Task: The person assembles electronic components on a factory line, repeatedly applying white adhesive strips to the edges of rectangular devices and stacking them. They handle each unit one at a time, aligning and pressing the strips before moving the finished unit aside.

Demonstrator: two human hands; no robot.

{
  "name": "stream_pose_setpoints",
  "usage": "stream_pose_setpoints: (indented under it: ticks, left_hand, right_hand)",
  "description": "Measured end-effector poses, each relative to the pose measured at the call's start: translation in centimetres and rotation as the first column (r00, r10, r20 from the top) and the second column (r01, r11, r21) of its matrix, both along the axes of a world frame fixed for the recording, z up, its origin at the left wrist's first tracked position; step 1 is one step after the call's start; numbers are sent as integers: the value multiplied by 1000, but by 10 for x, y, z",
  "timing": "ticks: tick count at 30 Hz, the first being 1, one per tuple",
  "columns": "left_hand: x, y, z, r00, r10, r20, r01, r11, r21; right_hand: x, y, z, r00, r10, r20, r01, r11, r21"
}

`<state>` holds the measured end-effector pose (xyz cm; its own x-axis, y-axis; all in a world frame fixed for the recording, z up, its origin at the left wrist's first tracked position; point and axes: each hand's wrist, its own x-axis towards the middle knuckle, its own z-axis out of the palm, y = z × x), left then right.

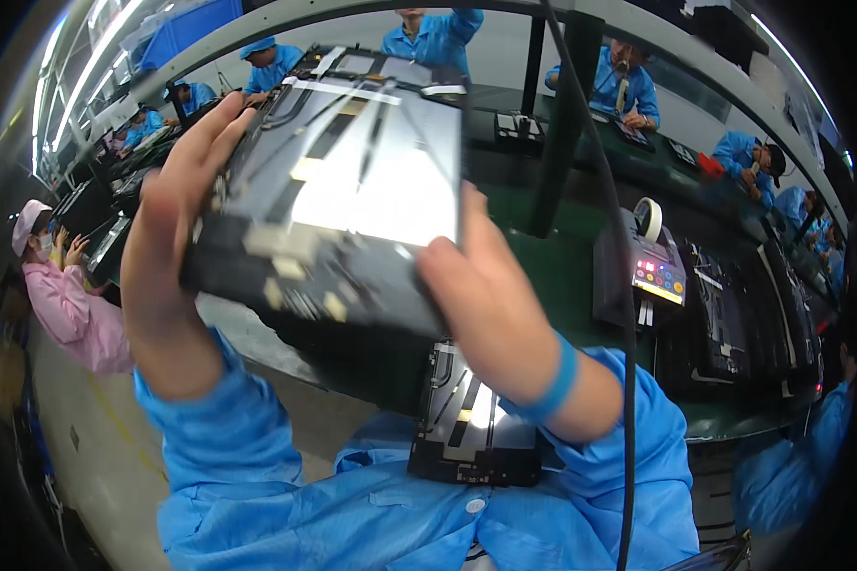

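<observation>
Both my hands hold up a tablet assembly (371,181) with a bare silver inner face, black strips and a black lower edge dotted with pale pieces. My left hand (176,200) wraps its left side, fingers along the edge. On the opposite side, my right hand (486,295) grips the lower corner, thumb over the front. The near edge is smeared by motion, so I cannot tell whether this is one unit or a stack. Below it, a similar tablet assembly (467,428) lies at the bench edge against my blue smock, partly hidden by my right forearm.
A grey tape dispenser (643,266) with a roll and lit buttons stands on the green bench (514,205). Several similar units (733,314) are lined up to its right. A dark cable (619,209) hangs in front, near a dark post (567,124). Co-workers sit beyond.
</observation>
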<state>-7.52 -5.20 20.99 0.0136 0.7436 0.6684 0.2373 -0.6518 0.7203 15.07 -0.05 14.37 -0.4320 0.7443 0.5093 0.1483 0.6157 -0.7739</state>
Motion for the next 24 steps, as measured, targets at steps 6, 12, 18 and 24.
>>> stream_pose_setpoints:
  ticks: [6,12,18,24]
  left_hand:
    - [-128,69,-39,950,-177,257,245,934,-260]
    - [-121,33,-86,752,652,94,-625,661,414]
    - [26,-52,-149,789,362,-496,-172,906,388]
    - [89,-23,-206,815,3,-579,-230,919,-319]
  right_hand:
    - [-83,46,-12,981,-17,195,20,1000,-11]
    - [21,33,-46,992,109,-55,-115,987,-112]
    - [174,33,-136,594,-700,-397,633,711,-306]
    - [217,48,-138,627,-753,-198,387,522,-760]
